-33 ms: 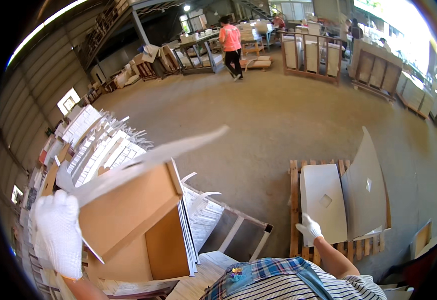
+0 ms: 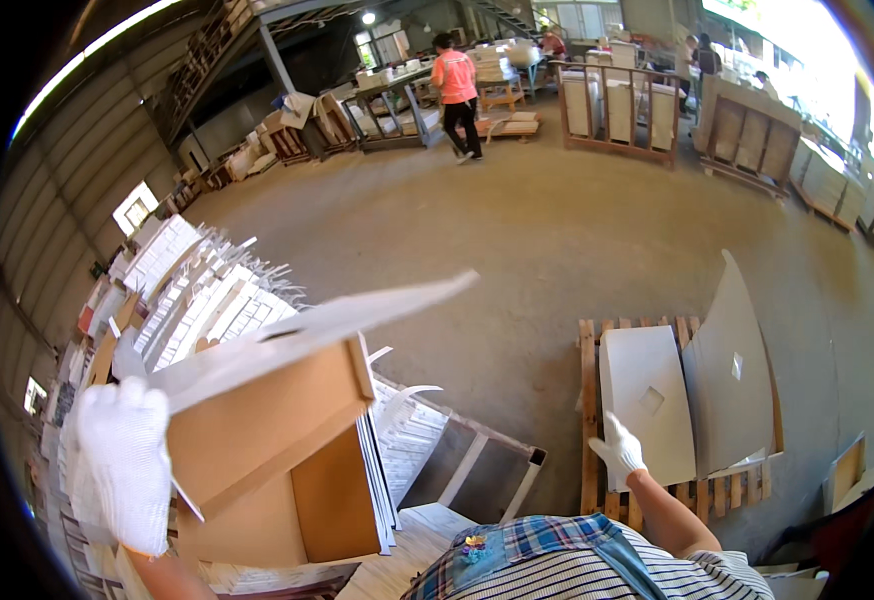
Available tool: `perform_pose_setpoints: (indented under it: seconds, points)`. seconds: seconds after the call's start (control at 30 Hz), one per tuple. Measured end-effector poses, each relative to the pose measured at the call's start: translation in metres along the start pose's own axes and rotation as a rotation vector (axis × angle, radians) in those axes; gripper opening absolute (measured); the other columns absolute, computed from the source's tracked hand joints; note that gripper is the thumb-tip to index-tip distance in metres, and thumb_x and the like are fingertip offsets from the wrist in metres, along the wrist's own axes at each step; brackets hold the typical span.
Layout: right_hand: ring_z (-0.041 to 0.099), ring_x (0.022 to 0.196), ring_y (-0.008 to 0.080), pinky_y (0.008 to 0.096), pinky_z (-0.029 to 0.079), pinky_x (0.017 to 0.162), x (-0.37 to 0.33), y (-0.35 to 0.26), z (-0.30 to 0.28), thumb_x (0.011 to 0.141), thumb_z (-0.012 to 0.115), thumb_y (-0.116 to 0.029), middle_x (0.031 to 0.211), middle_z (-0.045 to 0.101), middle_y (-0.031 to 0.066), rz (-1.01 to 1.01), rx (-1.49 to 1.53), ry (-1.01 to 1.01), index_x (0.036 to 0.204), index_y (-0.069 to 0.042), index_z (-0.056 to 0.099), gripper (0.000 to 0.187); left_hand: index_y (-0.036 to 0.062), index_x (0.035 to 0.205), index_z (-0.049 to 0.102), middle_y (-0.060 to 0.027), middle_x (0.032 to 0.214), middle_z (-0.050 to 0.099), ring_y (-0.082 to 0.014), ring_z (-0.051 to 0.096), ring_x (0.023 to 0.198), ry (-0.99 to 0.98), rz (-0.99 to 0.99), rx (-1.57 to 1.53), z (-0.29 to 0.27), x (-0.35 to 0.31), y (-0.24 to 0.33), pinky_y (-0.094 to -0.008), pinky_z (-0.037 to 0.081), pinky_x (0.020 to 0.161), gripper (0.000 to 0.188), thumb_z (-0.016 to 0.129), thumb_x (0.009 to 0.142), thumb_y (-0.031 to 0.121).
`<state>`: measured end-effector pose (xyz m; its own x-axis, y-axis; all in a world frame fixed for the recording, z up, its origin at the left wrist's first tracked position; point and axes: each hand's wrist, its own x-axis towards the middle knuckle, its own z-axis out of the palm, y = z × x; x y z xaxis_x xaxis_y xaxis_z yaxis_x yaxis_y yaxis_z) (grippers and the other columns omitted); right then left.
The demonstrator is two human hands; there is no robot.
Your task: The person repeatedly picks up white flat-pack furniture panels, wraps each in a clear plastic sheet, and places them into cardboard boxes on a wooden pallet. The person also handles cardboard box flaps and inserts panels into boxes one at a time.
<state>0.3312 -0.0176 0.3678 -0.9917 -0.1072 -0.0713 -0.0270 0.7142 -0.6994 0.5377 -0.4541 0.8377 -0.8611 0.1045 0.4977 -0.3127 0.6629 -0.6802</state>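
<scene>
My left hand [image 2: 125,465], in a white knit glove, is closed on the left edge of a cardboard box [image 2: 267,420], brown inside and white outside. The box is tilted open, and its pale flap [image 2: 327,325] juts out to the right. Beneath it lies more brown cardboard [image 2: 332,500], beside a stack of thin white-edged sheets [image 2: 377,480]. My right hand [image 2: 619,452], gloved too, has its fingers apart and holds nothing. It is over the left edge of a flat white carton [image 2: 647,390] with a diamond-shaped mark. Whether it touches the carton I cannot tell.
The carton lies on a wooden pallet [image 2: 588,400], next to a curved upright white sheet [image 2: 732,370]. White strips [image 2: 222,310] are piled at left. A metal frame [image 2: 482,470] stands between my hands. Farther off, a person in an orange top [image 2: 454,80] is near racks and worktables.
The box in my left hand has shifted slightly right, its flap tip lower. My right hand's fingers have risen and spread a little. The distant person has moved slightly.
</scene>
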Motion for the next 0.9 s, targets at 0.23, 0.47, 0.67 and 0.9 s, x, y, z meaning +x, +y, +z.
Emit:
perform_pose_setpoints:
  seconds: [0.23, 0.47, 0.67, 0.9]
  points:
    - [0.054, 0.12, 0.0363, 0.0463, 0.04, 0.105, -0.007, -0.143, -0.084, 0.069, 0.082, -0.032, 0.133, 0.056, 0.0189, -0.655, -0.187, 0.168, 0.137, -0.007, 0.048, 0.08, 0.0105, 0.068, 0.052, -0.0076, 0.069, 0.049, -0.0261, 0.053, 0.068, 0.088, 0.435, -0.309, 0.022, 0.062, 0.051, -0.0382, 0.043, 0.067, 0.006, 0.056, 0.072, 0.01]
    - [0.064, 0.079, 0.0304, 0.043, 0.051, 0.069, -0.026, -0.034, -0.125, 0.084, 0.068, -0.029, 0.081, 0.067, 0.0066, -0.408, -0.342, 0.135, 0.102, -0.018, 0.07, 0.021, 0.0114, 0.075, 0.058, -0.0076, 0.081, 0.059, -0.0275, 0.058, 0.081, 0.235, 0.715, -0.51, 0.142, 0.147, 0.211, -0.0404, 0.047, 0.086, 0.012, 0.061, 0.063, 0.009]
    - [0.067, 0.079, 0.0287, 0.0404, 0.052, 0.068, -0.052, 0.01, -0.136, 0.085, 0.067, -0.033, 0.083, 0.07, 0.0086, -0.128, -0.375, 0.196, 0.095, -0.015, 0.072, 0.022, 0.0093, 0.13, 0.058, -0.0144, 0.131, 0.058, -0.0323, 0.052, 0.123, 0.298, 0.131, -0.787, 0.158, 0.159, 0.325, -0.0445, 0.039, 0.108, 0.059, 0.079, 0.076, 0.021]
    - [0.067, 0.077, 0.0339, 0.0434, 0.052, 0.07, -0.02, 0.051, -0.18, 0.087, 0.065, -0.036, 0.078, 0.068, 0.0132, 0.199, -0.348, 0.241, 0.097, -0.011, 0.07, 0.027, 0.0025, 0.106, 0.067, -0.0211, 0.107, 0.067, -0.0396, 0.062, 0.1, -0.347, -0.024, -1.38, 0.21, 0.018, 0.488, -0.046, 0.048, 0.089, 0.034, 0.067, 0.083, 0.028]
